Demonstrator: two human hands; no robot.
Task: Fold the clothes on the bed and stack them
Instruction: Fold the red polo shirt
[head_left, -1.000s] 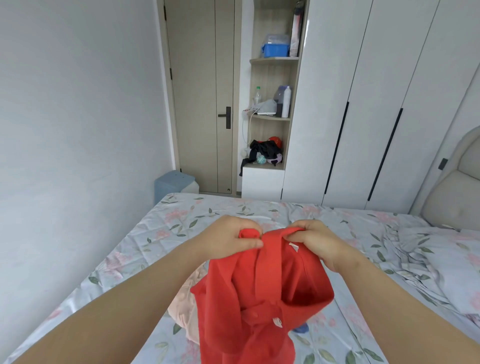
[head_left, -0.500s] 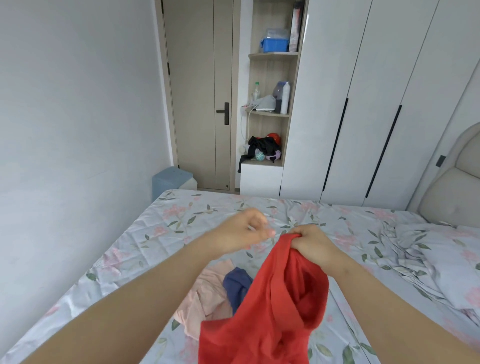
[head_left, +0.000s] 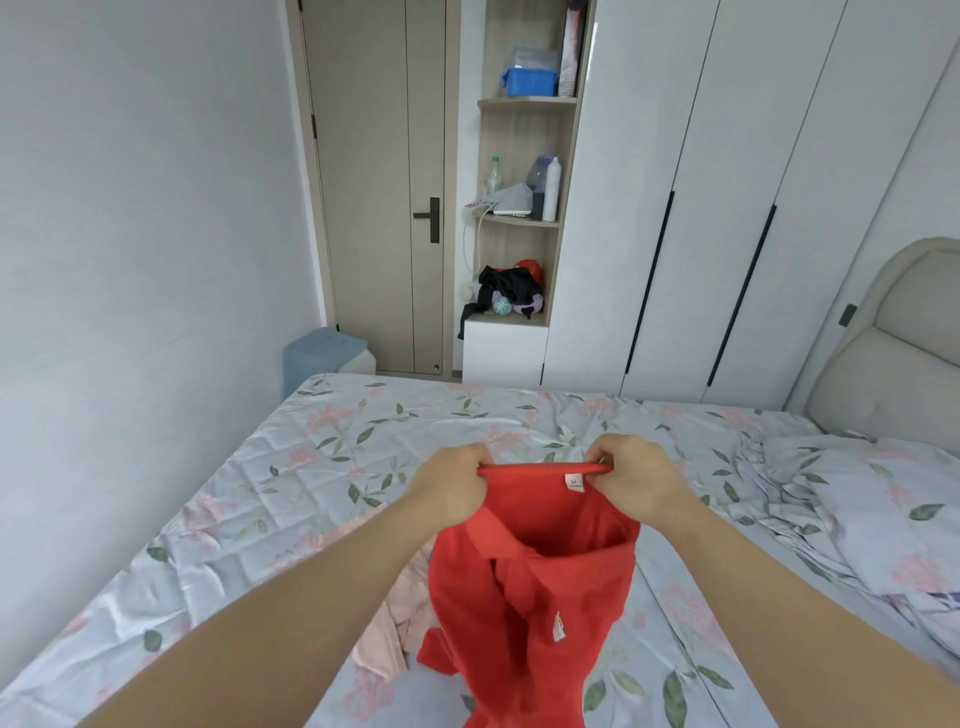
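Observation:
A red shirt (head_left: 540, 587) hangs in the air above the bed (head_left: 332, 467), its top hem stretched tight between both hands. My left hand (head_left: 452, 486) grips the hem's left end and my right hand (head_left: 636, 480) grips the right end, a white label showing just below. The shirt's lower part droops toward the sheet and runs out of view at the bottom. Under it, partly hidden, lies a crumpled pale pink garment (head_left: 387, 639) on the floral sheet.
A rumpled floral duvet and pillow (head_left: 872, 519) fill the bed's right side by the padded headboard (head_left: 893, 353). Beyond the bed stand a white wardrobe (head_left: 727, 208), open shelves (head_left: 524, 218) with bottles and clothes, a door (head_left: 379, 182) and a blue bin (head_left: 324, 353).
My left hand, which had let go half a second ago, now grips the shirt again. Both hands have pulled apart, stretching the hem flat between them.

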